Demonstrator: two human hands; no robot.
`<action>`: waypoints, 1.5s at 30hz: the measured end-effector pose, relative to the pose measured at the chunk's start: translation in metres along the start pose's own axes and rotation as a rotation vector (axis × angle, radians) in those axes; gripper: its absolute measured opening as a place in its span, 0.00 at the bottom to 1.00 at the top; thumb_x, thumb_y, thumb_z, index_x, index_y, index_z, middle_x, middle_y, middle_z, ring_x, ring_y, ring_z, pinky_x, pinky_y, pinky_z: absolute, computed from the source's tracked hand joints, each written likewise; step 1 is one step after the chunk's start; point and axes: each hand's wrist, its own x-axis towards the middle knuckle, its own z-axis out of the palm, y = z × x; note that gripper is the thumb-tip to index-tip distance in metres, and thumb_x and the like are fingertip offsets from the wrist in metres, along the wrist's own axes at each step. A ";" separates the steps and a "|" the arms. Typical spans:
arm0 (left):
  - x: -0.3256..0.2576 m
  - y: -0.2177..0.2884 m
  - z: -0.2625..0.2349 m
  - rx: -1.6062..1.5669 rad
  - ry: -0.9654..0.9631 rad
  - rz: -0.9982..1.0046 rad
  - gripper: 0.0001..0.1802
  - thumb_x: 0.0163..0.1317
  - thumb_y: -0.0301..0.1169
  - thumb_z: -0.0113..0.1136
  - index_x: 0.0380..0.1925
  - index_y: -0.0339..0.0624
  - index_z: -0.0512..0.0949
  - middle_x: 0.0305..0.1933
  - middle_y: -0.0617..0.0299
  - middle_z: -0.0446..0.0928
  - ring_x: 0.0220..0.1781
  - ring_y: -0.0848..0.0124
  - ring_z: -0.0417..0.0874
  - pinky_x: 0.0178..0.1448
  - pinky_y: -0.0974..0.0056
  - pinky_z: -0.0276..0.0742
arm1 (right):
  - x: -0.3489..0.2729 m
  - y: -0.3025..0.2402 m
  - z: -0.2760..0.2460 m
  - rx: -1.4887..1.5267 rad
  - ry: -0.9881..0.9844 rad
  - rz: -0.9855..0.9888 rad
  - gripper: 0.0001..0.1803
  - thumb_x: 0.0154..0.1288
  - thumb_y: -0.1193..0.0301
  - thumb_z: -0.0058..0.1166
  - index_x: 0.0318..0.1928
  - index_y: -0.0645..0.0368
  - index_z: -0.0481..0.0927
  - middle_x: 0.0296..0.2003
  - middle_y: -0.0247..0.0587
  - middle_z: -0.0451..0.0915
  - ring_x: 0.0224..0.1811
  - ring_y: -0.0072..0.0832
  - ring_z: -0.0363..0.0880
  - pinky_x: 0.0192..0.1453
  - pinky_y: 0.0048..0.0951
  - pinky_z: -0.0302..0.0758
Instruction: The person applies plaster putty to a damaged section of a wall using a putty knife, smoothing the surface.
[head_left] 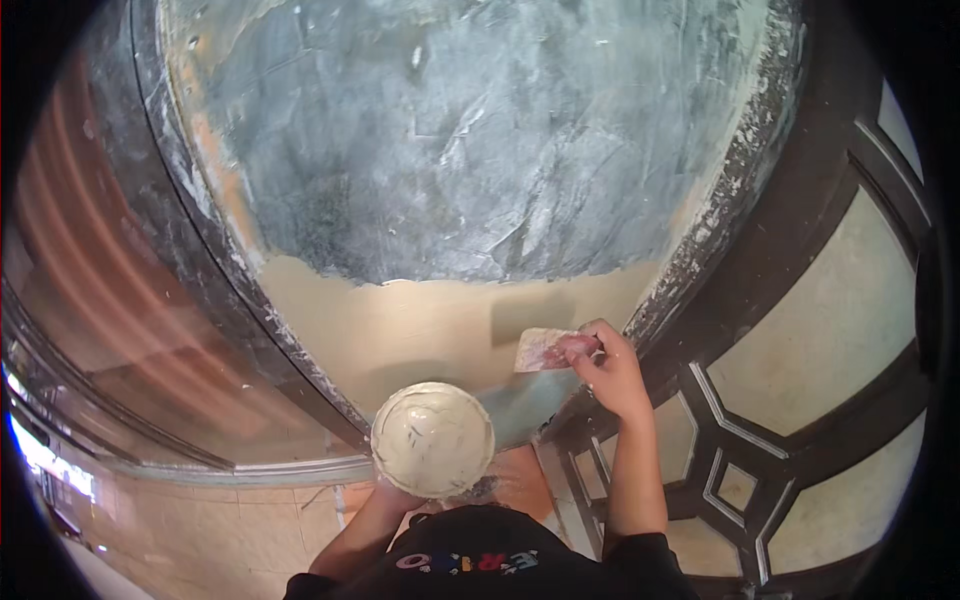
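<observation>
— What has the right hand (608, 372) got?

— A small flat putty scraper with a pale, paste-smeared blade and a reddish grip (548, 350). The fingers are clamped round the grip, and the blade lies flat against the tall wall panel with the rough grey-blue plaster surface (450, 140), pointing toward the panel's left edge.

— Where on the panel, exactly?

— Low down, near its right edge, inside the smooth beige band of fresh filler (400, 330) that covers the panel's lower part. Above that band the grey-blue plaster is bare and scratched. Just under the blade a greyish patch shows at the panel's bottom edge.

— And the left hand (392, 494)?

— Mostly hidden. It comes up beneath a round shallow dish heaped with cream-coloured filler paste (432, 438) and carries it from below; I cannot tell how the fingers sit. The dish is held in front of the panel's bottom edge, left of the scraper and apart from it.

— What frames the panel?

— A dark, paste-spattered moulding (720, 220) runs along its right edge, with the right hand just beside it. Further right is a dark lattice frame with pale geometric panes (800, 330). Beyond the panel's left edge stands a reddish-brown curved surface (110, 280).
</observation>
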 end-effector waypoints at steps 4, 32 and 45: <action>0.014 0.002 0.010 -0.370 -0.159 -0.168 0.35 0.71 0.53 0.42 0.72 0.53 0.53 0.74 0.58 0.57 0.73 0.60 0.63 0.74 0.48 0.61 | -0.002 -0.045 0.000 -0.075 -0.102 -0.149 0.06 0.61 0.77 0.58 0.38 0.63 0.76 0.30 0.37 0.77 0.28 0.21 0.75 0.31 0.22 0.70; 0.019 -0.002 0.097 -0.506 -0.018 0.058 0.45 0.64 0.69 0.30 0.72 0.52 0.56 0.75 0.53 0.57 0.74 0.49 0.59 0.74 0.39 0.55 | 0.014 -0.103 0.002 -0.894 -0.608 -1.179 0.07 0.49 0.66 0.58 0.31 0.44 0.77 0.34 0.25 0.73 0.45 0.26 0.76 0.35 0.27 0.79; 0.019 -0.031 0.108 -0.552 0.027 0.104 0.47 0.63 0.71 0.26 0.72 0.51 0.56 0.74 0.53 0.58 0.74 0.52 0.60 0.74 0.41 0.55 | 0.005 -0.076 0.035 -0.447 -0.426 -1.004 0.13 0.46 0.66 0.64 0.36 0.45 0.79 0.35 0.26 0.75 0.42 0.27 0.77 0.37 0.29 0.80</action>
